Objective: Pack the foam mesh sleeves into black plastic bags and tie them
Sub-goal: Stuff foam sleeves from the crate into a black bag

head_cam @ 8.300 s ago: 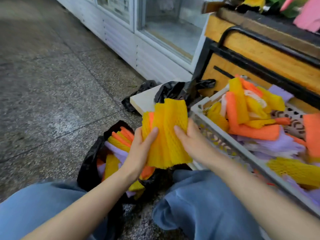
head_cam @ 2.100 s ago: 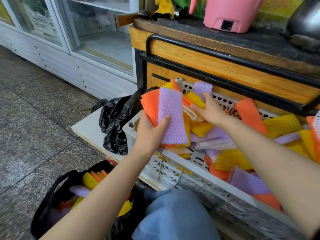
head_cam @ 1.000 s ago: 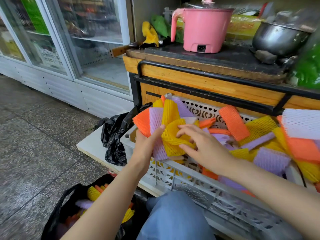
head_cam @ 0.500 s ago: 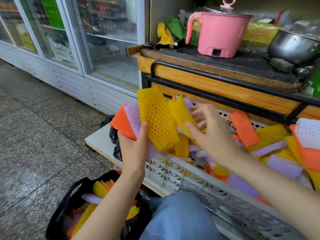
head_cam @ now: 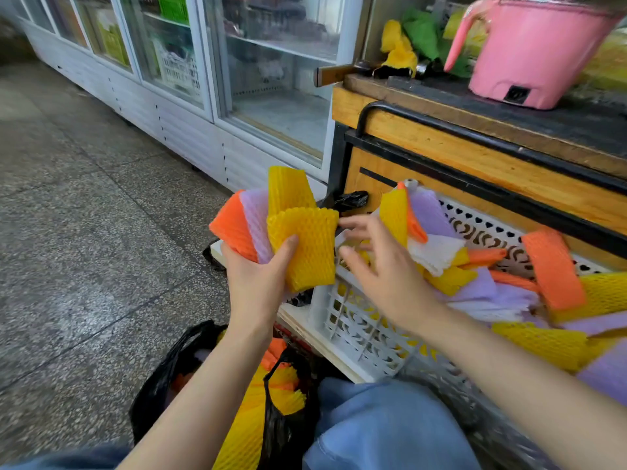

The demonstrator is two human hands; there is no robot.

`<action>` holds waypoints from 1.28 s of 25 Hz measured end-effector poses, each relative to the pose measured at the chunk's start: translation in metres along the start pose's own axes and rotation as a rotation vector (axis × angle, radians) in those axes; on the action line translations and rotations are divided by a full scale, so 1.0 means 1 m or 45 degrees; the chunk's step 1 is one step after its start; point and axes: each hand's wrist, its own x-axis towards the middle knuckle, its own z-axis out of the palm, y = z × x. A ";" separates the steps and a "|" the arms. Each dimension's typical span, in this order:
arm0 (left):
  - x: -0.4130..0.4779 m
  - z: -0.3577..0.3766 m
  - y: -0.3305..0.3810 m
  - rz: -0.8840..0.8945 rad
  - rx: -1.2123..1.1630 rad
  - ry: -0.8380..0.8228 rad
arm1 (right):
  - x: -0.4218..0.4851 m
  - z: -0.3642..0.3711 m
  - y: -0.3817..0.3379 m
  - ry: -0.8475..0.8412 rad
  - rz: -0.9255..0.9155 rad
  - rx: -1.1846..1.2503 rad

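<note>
My left hand (head_cam: 259, 283) grips a fanned stack of foam mesh sleeves (head_cam: 298, 242), orange, lilac and yellow, held upright just left of the white crate (head_cam: 356, 329). Beside the stack hovers my right hand (head_cam: 383, 269), over the crate's near corner, with its fingers spread and nothing in it. The crate holds a heap of loose sleeves (head_cam: 475, 273) in yellow, orange, lilac and white. On the floor below my left forearm sits an open black plastic bag (head_cam: 163, 388), partly filled with yellow and orange sleeves (head_cam: 271, 395).
The crate rests on a low white board (head_cam: 305, 323). More black bags (head_cam: 349, 200) lie behind the stack. A wooden cart with a black bar (head_cam: 475, 140) carries a pink pot (head_cam: 536, 52). Glass-door coolers (head_cam: 203, 62) line the back. My knees (head_cam: 383, 425) are at the bottom.
My left hand has swung the stack leftwards and down, off the crate. My right hand has put a yellow sleeve on the stack's front and let go of it.
</note>
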 end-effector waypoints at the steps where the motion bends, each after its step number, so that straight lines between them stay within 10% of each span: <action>1: 0.004 -0.003 -0.002 0.001 -0.007 0.016 | 0.009 -0.001 0.011 0.109 0.067 -0.103; 9: 0.010 -0.015 -0.011 -0.012 0.044 -0.007 | 0.039 -0.008 0.112 0.206 0.848 -0.407; 19: 0.005 -0.035 -0.011 -0.102 -0.003 0.055 | 0.035 -0.029 0.011 0.336 0.367 -0.668; 24: -0.007 -0.058 -0.002 -0.084 0.052 0.095 | 0.010 0.025 -0.060 -0.085 -0.102 -0.506; 32: -0.028 -0.120 -0.015 -0.284 -0.154 -0.127 | -0.007 0.114 -0.061 -0.549 0.213 -0.113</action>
